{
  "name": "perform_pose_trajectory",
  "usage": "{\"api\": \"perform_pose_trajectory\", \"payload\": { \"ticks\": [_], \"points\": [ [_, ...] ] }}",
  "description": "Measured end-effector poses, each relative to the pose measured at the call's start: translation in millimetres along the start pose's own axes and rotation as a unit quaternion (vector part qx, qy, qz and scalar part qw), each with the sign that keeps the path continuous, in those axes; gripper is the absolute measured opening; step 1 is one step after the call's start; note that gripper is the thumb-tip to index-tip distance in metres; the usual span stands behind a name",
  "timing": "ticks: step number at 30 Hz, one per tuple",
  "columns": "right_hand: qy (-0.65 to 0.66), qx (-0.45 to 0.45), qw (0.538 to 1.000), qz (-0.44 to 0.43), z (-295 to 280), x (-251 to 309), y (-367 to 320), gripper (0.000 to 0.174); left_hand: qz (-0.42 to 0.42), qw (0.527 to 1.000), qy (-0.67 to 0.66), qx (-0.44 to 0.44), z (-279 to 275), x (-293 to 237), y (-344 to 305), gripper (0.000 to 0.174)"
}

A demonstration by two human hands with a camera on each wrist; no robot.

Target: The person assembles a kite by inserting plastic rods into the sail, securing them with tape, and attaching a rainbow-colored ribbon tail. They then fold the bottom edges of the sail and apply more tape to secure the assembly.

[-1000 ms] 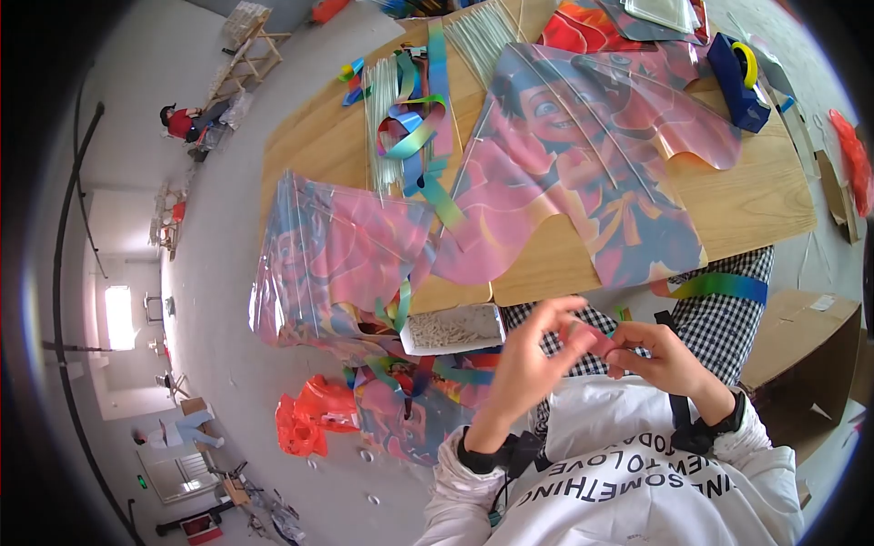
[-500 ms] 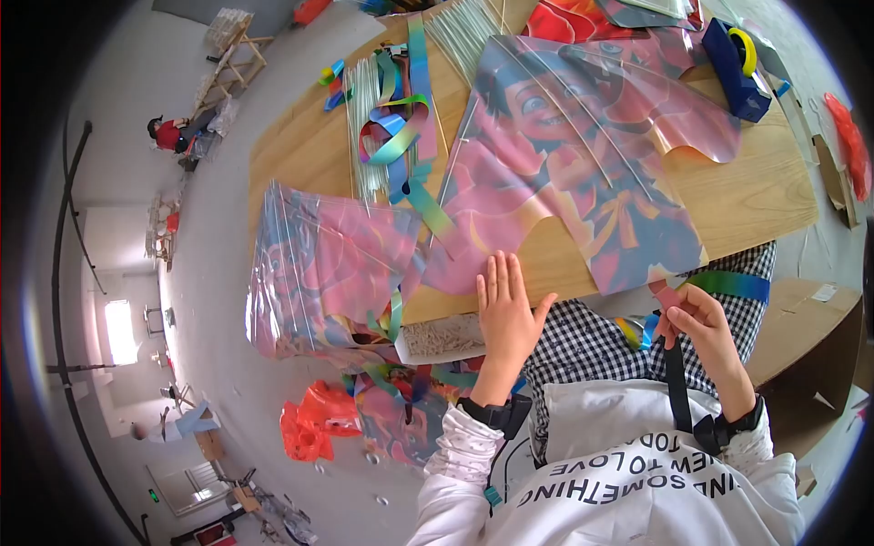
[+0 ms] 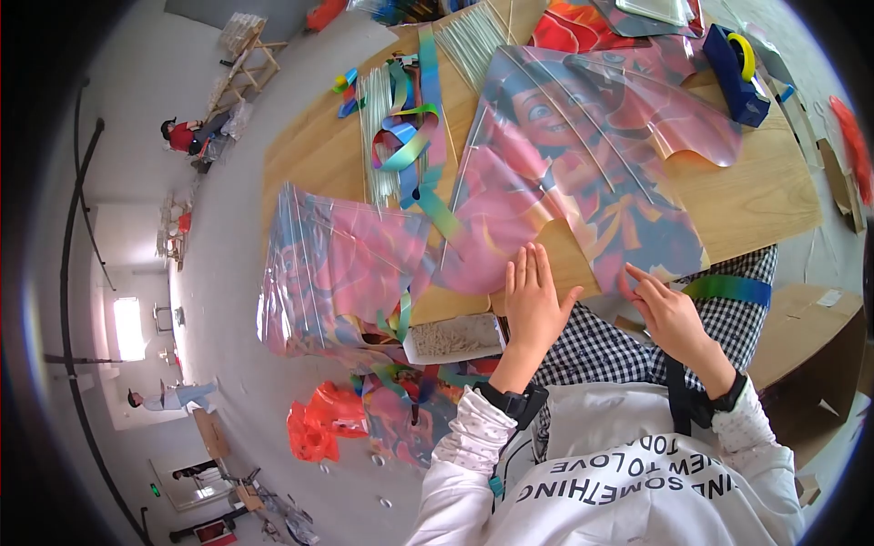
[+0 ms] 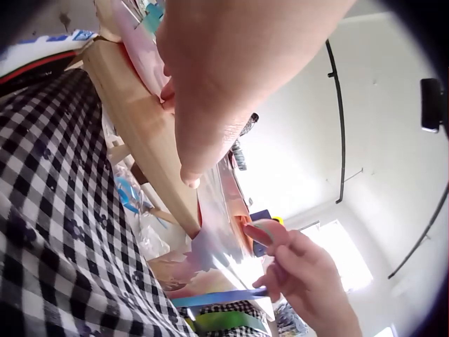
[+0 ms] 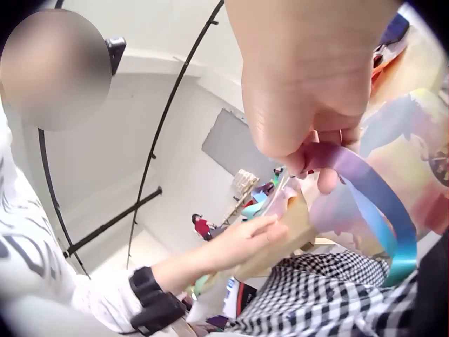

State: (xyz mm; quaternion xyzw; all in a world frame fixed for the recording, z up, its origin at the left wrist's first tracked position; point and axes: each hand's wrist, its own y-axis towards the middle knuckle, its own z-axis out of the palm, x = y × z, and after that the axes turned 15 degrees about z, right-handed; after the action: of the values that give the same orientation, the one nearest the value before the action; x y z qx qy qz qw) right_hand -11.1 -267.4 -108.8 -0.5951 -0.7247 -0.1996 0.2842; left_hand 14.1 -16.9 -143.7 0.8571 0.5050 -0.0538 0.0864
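A pink and blue printed kite sheet (image 3: 583, 164) with a cartoon figure and thin rods lies on the wooden table. My left hand (image 3: 533, 305), fingers straight, rests at the table's near edge, its fingertips on the sheet's lower border. My right hand (image 3: 672, 318) is at the kite's bottom tip. Between its thumb and fingers it pinches a shiny ribbon (image 5: 403, 217), which loops down from purple to turquoise in the right wrist view. The ribbon's pink end (image 4: 268, 229) sticks up from those fingers in the left wrist view.
A second kite (image 3: 337, 264) overhangs the table's left. Beside it sits a white box (image 3: 455, 339) of small pale pieces. Rods (image 3: 375, 136) and coiled ribbon (image 3: 410, 150) lie farther back. A blue tape dispenser (image 3: 736, 82) stands far right, a cardboard box (image 3: 806, 337) near my right.
My hands were together over my lap at the ribbon's pink end. The left then went flat to the table edge; the right has carried the ribbon to the kite's bottom tip.
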Motion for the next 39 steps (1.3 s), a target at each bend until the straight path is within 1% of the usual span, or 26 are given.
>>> {"api": "perform_pose_trajectory", "payload": {
  "ticks": [1,4,5,8,13,16,18,20,21,22,23,24,25,26,28,29,30,31,32,33,34,36,37,38,39],
  "points": [
    [-0.044,0.028,0.999,0.012,2,-4,2,0.014,-0.006,1.000,0.000,0.005,-1,-3,3,0.090],
    [-0.146,0.046,0.987,0.058,1,-17,3,0.015,-0.018,1.000,-0.009,-0.002,0,-7,6,0.089],
    [-0.141,0.023,0.988,0.060,-1,-21,2,0.014,-0.014,1.000,-0.015,-0.001,1,-8,7,0.088],
    [-0.134,-0.001,0.987,0.090,-14,-39,0,0.013,0.001,0.999,-0.043,-0.010,6,-13,15,0.088],
    [-0.125,-0.019,0.977,0.171,-38,-58,-7,0.014,0.051,0.991,-0.112,-0.045,25,-47,53,0.091],
    [-0.114,-0.038,0.973,0.196,-48,-72,-12,0.013,0.064,0.988,-0.131,-0.056,32,-68,75,0.090],
    [-0.078,-0.074,0.974,0.197,-56,-74,-13,0.012,0.068,0.988,-0.131,-0.054,33,-83,86,0.089],
    [-0.042,-0.120,0.973,0.190,-64,-64,-12,0.013,0.075,0.984,-0.148,-0.068,38,-93,98,0.085],
    [-0.005,-0.151,0.975,0.161,-66,-56,-10,0.015,0.078,0.982,-0.160,-0.071,37,-98,103,0.084],
    [0.060,-0.125,0.974,0.178,-67,-51,-9,0.016,0.080,0.979,-0.172,-0.073,37,-101,107,0.083],
    [0.125,-0.100,0.968,0.194,-67,-46,-8,0.017,0.089,0.975,-0.178,-0.098,36,-102,109,0.071],
    [0.190,-0.076,0.956,0.209,-67,-39,-7,0.017,0.091,0.967,-0.205,-0.117,40,-98,110,0.064],
    [0.233,-0.051,0.946,0.221,-67,-25,-2,0.014,0.094,0.959,-0.232,-0.135,45,-93,110,0.058],
    [0.285,-0.019,0.918,0.273,-63,-18,-1,0.014,0.096,0.949,-0.259,-0.154,50,-90,108,0.052],
    [0.391,0.017,0.884,0.254,-44,-16,1,0.015,0.070,0.942,-0.291,-0.152,30,-71,92,0.040],
    [0.416,0.051,0.870,0.258,-40,-13,3,0.016,0.058,0.938,-0.308,-0.149,17,-60,80,0.035],
    [0.441,0.085,0.854,0.262,-35,-8,6,0.018,0.011,0.913,-0.378,-0.154,7,-49,67,0.031],
    [0.496,0.104,0.823,0.257,-30,-2,7,0.015,-0.037,0.881,-0.444,-0.158,-3,-40,54,0.028],
    [0.519,0.142,0.805,0.251,-31,7,11,0.014,-0.114,0.834,-0.519,-0.149,-14,-35,39,0.025],
    [0.536,0.165,0.793,0.239,-31,17,12,0.013,-0.177,0.758,-0.617,-0.115,-25,-31,25,0.027],
    [0.552,0.189,0.780,0.227,-29,25,13,0.012,-0.169,0.757,-0.629,-0.050,-44,-26,12,0.035],
    [0.604,0.233,0.739,0.189,-19,36,12,0.012,-0.125,0.703,-0.700,0.012,-58,-29,-6,0.044],
    [0.605,0.261,0.731,0.176,-17,41,13,0.012,-0.136,0.678,-0.723,-0.003,-62,-36,-14,0.045],
    [0.589,0.265,0.745,0.167,-11,41,11,0.011,-0.146,0.652,-0.744,-0.021,-63,-44,-19,0.047],
    [0.584,0.265,0.747,0.176,-13,44,10,0.010,-0.163,0.635,-0.754,-0.044,-59,-46,-23,0.042]
  ]
}}
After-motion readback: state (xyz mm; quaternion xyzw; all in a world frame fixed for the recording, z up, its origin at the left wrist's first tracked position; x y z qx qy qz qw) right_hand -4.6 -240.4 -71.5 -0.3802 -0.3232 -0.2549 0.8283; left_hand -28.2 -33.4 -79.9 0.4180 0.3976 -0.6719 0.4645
